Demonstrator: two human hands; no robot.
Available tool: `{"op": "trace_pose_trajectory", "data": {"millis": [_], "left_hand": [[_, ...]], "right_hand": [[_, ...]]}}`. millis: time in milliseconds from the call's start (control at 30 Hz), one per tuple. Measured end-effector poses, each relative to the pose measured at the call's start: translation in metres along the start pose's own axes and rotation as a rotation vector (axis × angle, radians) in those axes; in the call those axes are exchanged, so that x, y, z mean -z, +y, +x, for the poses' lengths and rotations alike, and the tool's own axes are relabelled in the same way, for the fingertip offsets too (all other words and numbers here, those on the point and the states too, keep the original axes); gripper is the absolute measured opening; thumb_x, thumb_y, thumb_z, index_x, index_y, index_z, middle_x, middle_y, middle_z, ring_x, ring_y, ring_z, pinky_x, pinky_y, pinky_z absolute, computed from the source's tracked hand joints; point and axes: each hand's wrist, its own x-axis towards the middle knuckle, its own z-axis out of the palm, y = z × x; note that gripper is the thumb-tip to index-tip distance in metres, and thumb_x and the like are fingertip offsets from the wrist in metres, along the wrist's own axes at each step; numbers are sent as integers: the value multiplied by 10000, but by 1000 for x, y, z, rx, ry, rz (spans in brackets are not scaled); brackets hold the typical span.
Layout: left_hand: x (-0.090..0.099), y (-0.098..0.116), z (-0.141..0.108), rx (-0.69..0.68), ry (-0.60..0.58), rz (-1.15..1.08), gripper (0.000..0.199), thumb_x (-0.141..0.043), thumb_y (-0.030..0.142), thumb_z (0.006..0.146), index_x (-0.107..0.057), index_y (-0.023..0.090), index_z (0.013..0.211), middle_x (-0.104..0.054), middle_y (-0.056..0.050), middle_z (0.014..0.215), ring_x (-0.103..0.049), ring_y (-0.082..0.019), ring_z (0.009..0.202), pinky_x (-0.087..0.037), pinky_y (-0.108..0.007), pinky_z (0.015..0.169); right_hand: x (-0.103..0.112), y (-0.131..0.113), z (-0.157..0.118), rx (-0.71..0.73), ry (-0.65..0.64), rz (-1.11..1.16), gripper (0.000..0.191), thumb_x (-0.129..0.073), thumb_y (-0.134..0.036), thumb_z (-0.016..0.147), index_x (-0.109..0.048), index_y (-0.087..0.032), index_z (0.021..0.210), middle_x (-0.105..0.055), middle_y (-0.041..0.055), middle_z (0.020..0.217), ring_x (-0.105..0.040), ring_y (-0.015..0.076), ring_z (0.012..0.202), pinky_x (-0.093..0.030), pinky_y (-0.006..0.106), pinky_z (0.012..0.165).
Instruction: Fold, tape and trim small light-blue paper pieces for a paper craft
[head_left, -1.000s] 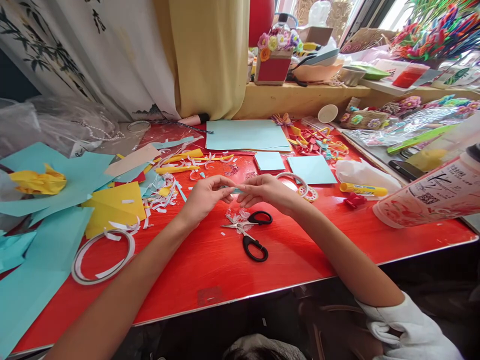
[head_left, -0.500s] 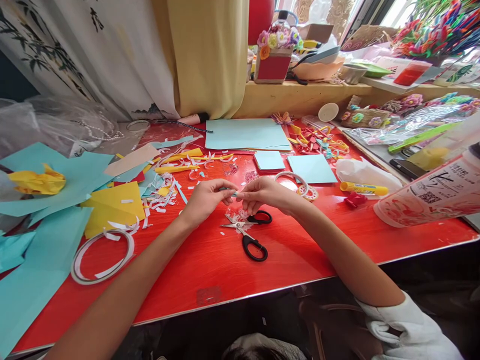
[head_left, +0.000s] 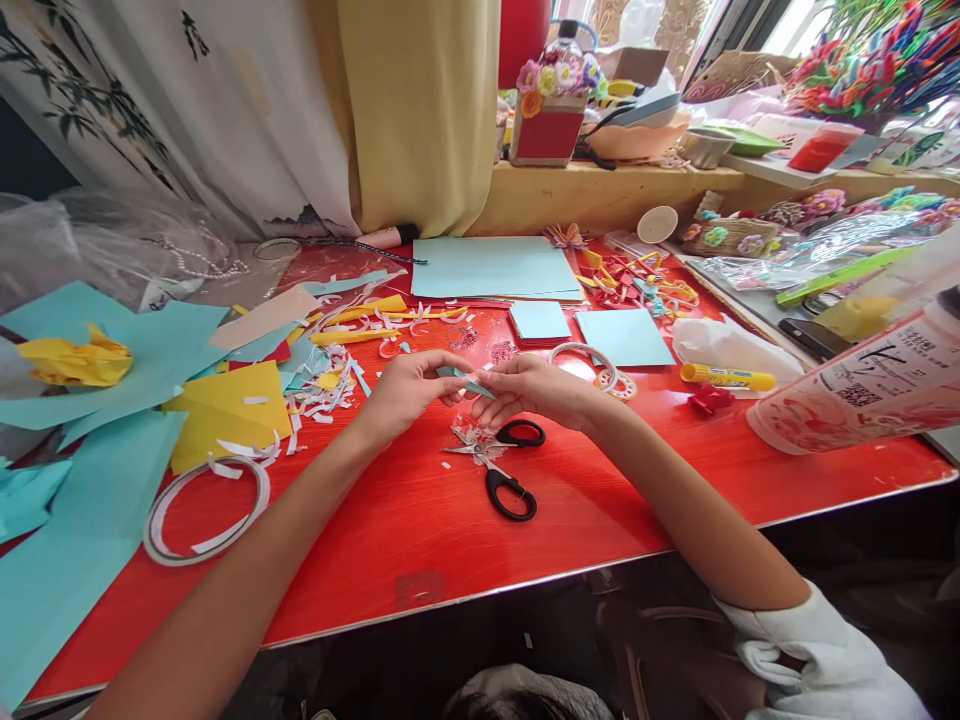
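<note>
paper piece (head_left: 472, 384), small and light blue, is shown more fully than half a second ago: in that earlier frame only a narrow sliver is seen, and now a flat face is turned into view. little else is changed on the bench (head_left: 337, 570). the piece is held above the middle of the bench, between the left hand (head_left: 405, 395) and the right hand (head_left: 540, 388). its long axis is slanted from upper left to lower right, and its narrow end is pointed toward the lower right. the fingers of both hands are closed in a pinch, and the piece is gripped from both sides.

one pair of scissors (head_left: 489, 462) is laid just below the hands, its two blades parted and directed left, its two black loops to the right. three ring-shaped rolls are counted: a large roll (head_left: 154, 535) at the left, and a medium roll (head_left: 609, 370) and a small roll (head_left: 625, 386) close together at the right. one yellow glue stick (head_left: 726, 378) and one tilted cup (head_left: 862, 385) are placed farther right.
</note>
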Motion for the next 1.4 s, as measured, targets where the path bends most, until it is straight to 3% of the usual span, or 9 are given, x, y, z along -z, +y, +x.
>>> {"op": "trace_pose_trajectory", "data": {"millis": [167,367,533,833,1100,1400], "left_hand": [[1,-4,1,-20,-36,-84,261,-654,337,674,-655,151,858,-595,-13,635,-540,-114,592,-448,-244,607],[0,-2,1,67,-57,-185,317,-676,327,653,-655,139,907,-627,-30,697,-575,-127,658,-466,-270,671],[-3,-1,1,27,32,-163,321,-665,370,655,-660,131,868,-611,-14,649,-550,-110,602,-460,-259,633],[-2,-5,1,-21,121,6,261,-624,358,692,-658,150,847,-596,-9,634,-520,-103,552,-423,-239,568],[3,-4,0,-102,48,175,186,-547,255,755,-627,148,885,-580,-11,681,-512,-107,607,-413,-232,602],[1,-4,1,-46,66,7,194,-582,272,742,-621,131,870,-564,2,646,-509,-90,576,-414,-213,585]], "right_hand": [[0,-4,-2,-47,-27,34,244,-608,-298,770,-645,-77,866,-675,89,706,-632,104,585,-530,201,587],[0,-3,-1,-6,-5,-35,252,-628,-319,744,-643,-81,825,-641,47,623,-592,84,511,-489,186,503],[-7,-1,1,54,68,-125,239,-601,-341,762,-616,-103,740,-597,7,552,-533,58,439,-431,169,431],[-8,0,0,35,-43,-157,222,-617,-321,744,-627,-99,740,-644,42,635,-589,85,514,-506,212,535],[-8,2,1,-12,-62,-3,278,-546,-337,814,-615,-81,895,-673,103,755,-637,116,607,-535,224,606],[-10,3,5,18,-46,-13,196,-561,-260,813,-600,-71,777,-640,55,627,-586,70,485,-487,159,476]]}}
